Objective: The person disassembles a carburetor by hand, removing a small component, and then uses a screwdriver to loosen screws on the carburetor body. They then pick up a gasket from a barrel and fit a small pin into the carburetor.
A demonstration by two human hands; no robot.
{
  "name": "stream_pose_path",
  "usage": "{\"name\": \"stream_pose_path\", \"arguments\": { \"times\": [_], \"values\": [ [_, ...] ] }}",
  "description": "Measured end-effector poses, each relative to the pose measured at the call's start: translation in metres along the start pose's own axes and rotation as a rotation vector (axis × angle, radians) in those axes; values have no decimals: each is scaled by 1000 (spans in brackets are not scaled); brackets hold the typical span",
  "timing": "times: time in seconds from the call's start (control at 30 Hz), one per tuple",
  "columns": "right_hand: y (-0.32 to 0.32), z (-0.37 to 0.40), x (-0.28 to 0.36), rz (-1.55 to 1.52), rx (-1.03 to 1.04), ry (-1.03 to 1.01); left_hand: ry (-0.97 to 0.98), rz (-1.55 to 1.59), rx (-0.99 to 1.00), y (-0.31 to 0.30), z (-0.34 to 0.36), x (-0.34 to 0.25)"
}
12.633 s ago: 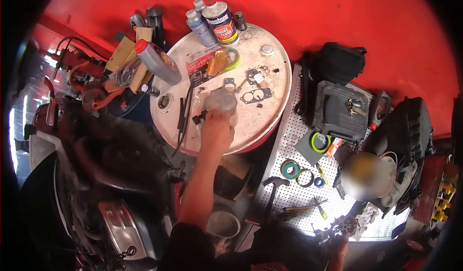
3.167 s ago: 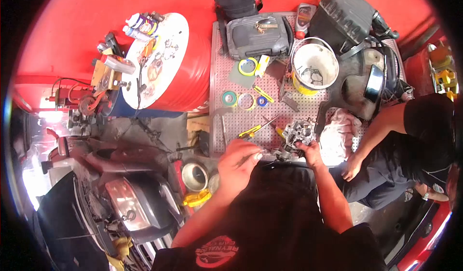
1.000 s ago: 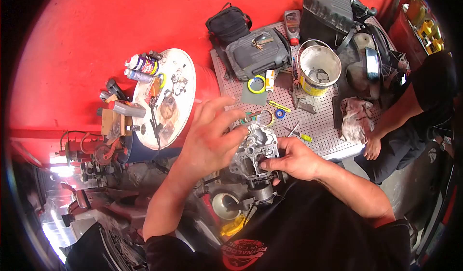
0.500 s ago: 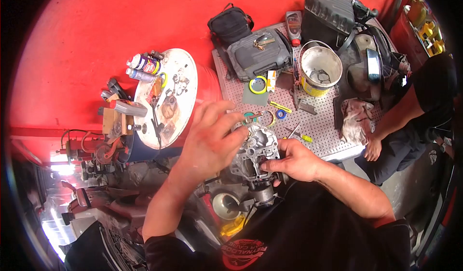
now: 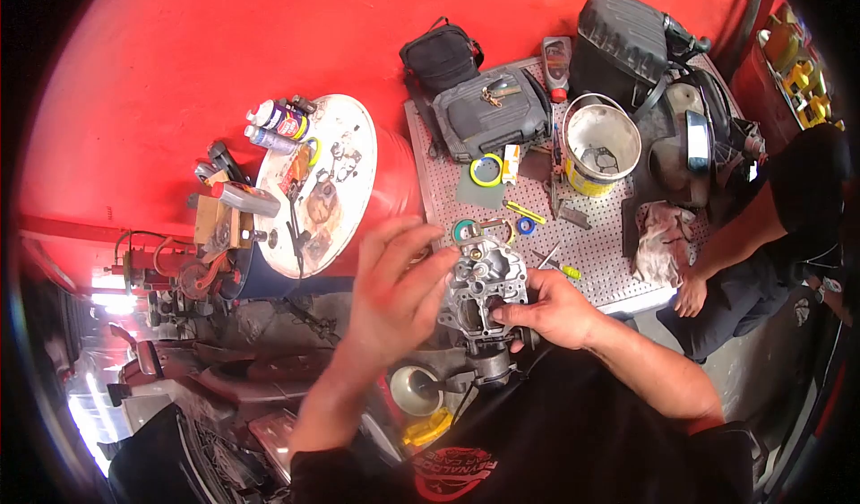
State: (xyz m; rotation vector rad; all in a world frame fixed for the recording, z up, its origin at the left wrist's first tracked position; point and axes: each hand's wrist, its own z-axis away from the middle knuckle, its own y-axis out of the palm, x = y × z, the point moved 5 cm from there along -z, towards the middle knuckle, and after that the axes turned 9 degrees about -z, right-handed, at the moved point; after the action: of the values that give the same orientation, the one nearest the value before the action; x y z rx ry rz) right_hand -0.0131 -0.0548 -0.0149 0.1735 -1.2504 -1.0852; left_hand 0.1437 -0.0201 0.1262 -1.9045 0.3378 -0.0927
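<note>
A grey cast metal engine part [image 5: 488, 280] with open cavities is held up in front of my chest. My right hand [image 5: 555, 311] grips its right side, the thumb lying over its face and the other fingers mostly behind it. My left hand [image 5: 394, 289] is raised at the part's upper left, its fingers bent and partly spread. Those fingertips are beside the part's top edge, and whether they touch it or pinch something small cannot be made out. Below the part is a round dark metal piece [image 5: 490, 362].
Behind the part, a perforated metal table [image 5: 448, 201] bears a white bucket [image 5: 602, 137], a grey case [image 5: 493, 114], tape rolls and a cloth [image 5: 663, 242]. A round drum top [image 5: 358, 181] with bottles stands left. A co-worker's hand [image 5: 691, 296] is near the table's right edge.
The view has shifted slightly, so the table and drum appear lower and further right. My left hand's fingers have drawn a little away from the part's face. My right hand keeps its grip.
</note>
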Motion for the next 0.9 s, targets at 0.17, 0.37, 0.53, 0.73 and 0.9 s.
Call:
{"name": "stream_pose_path", "arguments": {
  "times": [0.17,0.37,0.53,0.73,0.9],
  "values": [
    [3,-3,2,31,-66,-64,-415,196,-54,14,29,-15],
    [8,-7,3,7,-179,-139,-504,193,-93,26,29,-41],
    [3,-14,-11,-5,-241,-311,-604,195,-172,44,25,-36],
    [5,-11,-3,43,-308,-324,-598,157,-344,58,20,-37],
    [8,-9,1,118,-346,-377,-668,166,-398,57,16,-38]
  ]
}}
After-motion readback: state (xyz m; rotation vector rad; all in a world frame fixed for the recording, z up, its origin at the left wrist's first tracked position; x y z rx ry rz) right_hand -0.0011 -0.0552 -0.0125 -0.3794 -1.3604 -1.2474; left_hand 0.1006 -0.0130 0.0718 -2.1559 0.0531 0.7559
